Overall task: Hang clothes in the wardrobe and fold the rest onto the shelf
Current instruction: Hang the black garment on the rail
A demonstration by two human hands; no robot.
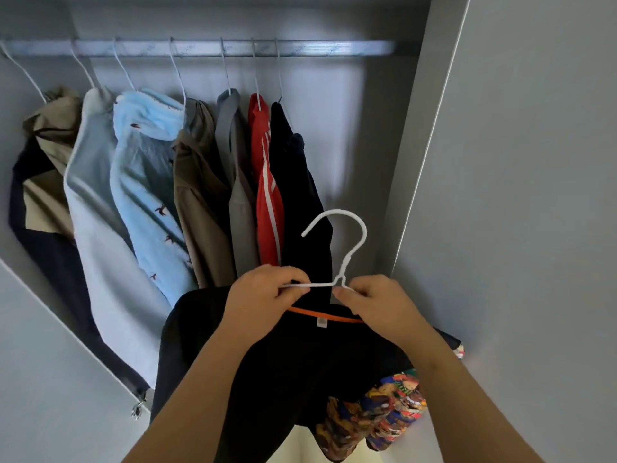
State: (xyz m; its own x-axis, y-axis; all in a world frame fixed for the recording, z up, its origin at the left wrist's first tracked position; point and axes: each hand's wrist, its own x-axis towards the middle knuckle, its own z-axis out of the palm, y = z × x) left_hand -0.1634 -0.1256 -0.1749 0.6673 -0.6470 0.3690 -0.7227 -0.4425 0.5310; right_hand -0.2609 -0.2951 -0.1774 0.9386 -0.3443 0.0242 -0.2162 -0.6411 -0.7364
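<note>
I hold a white wire hanger (340,238) in front of the open wardrobe, its hook pointing up. My left hand (263,295) pinches the hanger's left shoulder wire. My right hand (374,302) pinches the wire just right of the neck. A black garment (300,369) with an orange inner collar band and a small label hangs from the hanger, below both hands. Above, a metal rail (200,48) carries several hung clothes on white hangers, among them a light blue shirt (147,182), a red striped top (267,195) and a dark garment (300,202).
The wardrobe's grey right side panel (417,162) stands close to my right hand, with a grey door (534,195) beyond it. A bare stretch of rail lies right of the last hung garment. A colourful patterned cloth (377,419) lies low, under the black garment.
</note>
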